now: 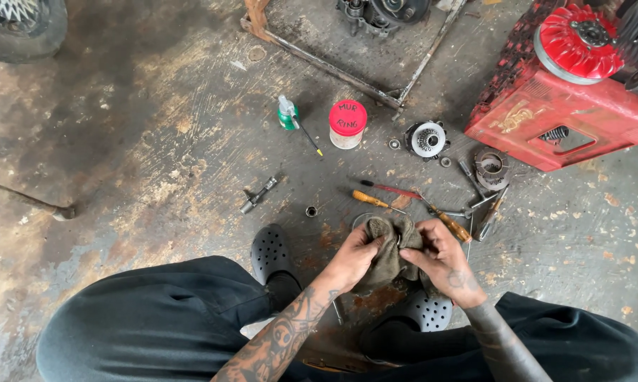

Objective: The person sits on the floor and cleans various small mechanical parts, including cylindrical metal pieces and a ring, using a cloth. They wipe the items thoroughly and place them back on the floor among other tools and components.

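Note:
I squat over a stained concrete floor with both hands together in front of my knees. My left hand (355, 256) and my right hand (440, 258) both grip a dirty olive-grey rag (393, 244), bunched around something small that stays hidden inside the cloth. Just beyond the rag lie an orange-handled screwdriver (370, 200), a red-handled tool (397, 190) and another wooden-handled tool (452, 226). My black perforated clogs (271, 251) show under my hands.
A red-lidded plastic jar (348, 124), a green spray can (288, 113), a round clutch-like part (428, 139), a metal ring part (490, 165), a socket extension (259, 194) and a small socket (311, 211) lie about. A red engine (566, 92) stands right; a metal frame (333, 67) behind; a tyre (21, 28) top left.

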